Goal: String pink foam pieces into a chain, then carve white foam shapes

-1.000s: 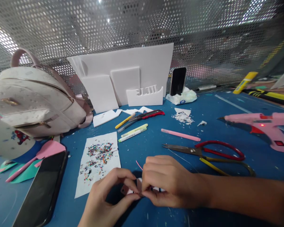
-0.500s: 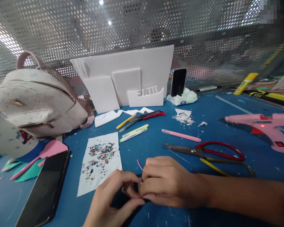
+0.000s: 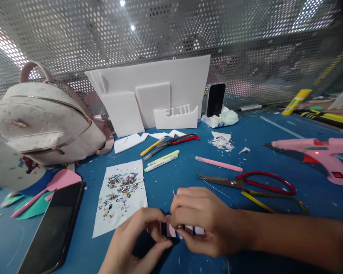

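Observation:
A small pale pink piece [image 3: 170,229], perhaps paper or foam, sits between my two hands at the table's near edge. My left hand [image 3: 138,236] curls around its left side, thumb and index finger at its lower and upper ends. Bent fingers of my right hand [image 3: 201,217] close on its right side. Under the right palm show small light pieces [image 3: 199,230], mostly hidden. A thin pink strip [image 3: 173,193] sticks out above the right knuckles. Left of my hands, a white paper sheet [image 3: 103,224] bears many tiny multicoloured beads [image 3: 122,180].
Scissors [image 3: 237,182] with red and yellow handles lie beyond my right arm, near a pink marker [image 3: 218,164]. A pink glue gun [image 3: 317,146] lies at right, its light lit. A black phone [image 3: 54,228] and white backpack [image 3: 42,118] are at left. White foam boards [image 3: 151,91] stand behind.
My right hand has turned and its fingers have shifted, so the pale pink piece and light pieces beneath now show. Less of the pink strip is visible. My left fingertips have moved slightly left.

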`<state>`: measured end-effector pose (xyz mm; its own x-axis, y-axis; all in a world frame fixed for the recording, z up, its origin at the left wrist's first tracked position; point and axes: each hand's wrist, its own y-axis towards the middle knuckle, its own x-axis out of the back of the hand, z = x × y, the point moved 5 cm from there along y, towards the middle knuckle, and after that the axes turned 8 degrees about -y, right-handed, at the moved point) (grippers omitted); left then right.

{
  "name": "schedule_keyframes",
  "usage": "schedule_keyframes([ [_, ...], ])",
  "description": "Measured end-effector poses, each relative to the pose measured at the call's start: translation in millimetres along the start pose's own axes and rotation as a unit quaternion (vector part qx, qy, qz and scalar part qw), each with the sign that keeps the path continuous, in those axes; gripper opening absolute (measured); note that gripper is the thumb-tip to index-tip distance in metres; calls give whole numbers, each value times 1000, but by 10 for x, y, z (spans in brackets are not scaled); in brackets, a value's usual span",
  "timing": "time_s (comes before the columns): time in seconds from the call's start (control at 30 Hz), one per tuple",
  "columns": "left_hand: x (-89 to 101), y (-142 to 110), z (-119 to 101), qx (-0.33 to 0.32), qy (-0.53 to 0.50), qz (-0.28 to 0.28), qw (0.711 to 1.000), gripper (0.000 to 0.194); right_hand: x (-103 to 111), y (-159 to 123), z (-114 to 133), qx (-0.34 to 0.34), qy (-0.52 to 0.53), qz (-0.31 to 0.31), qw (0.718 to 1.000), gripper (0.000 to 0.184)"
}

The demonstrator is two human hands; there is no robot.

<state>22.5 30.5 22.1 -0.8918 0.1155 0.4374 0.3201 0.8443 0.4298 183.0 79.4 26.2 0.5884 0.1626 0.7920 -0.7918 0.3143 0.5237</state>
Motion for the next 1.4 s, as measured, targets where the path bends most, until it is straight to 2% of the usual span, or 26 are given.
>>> schedule_keyframes([
  [0.2, -2, 0, -15, 4, 4, 0, 1000, 29, -10, 5, -1, 0, 7, 14, 1000, 5],
  [0.63, -11, -5, 25, 13, 16, 9, 1000, 30, -14, -9, -6, 21, -1, 1, 1000, 6],
  [0.87, -6, -27, 40, 23, 7, 7, 1000, 24, 5, -2, -30, -1, 50, 1, 999, 8],
  [1.1, -28, 12, -17, -3, -7, 43, 999, 28, 49, 36, -57, -21, 105, -30, 994, 9],
  [1.4, 35, 30, -5, -29, 30, 80, 996, 16, 38, 19, -100, -39, 130, -41, 990, 9],
])
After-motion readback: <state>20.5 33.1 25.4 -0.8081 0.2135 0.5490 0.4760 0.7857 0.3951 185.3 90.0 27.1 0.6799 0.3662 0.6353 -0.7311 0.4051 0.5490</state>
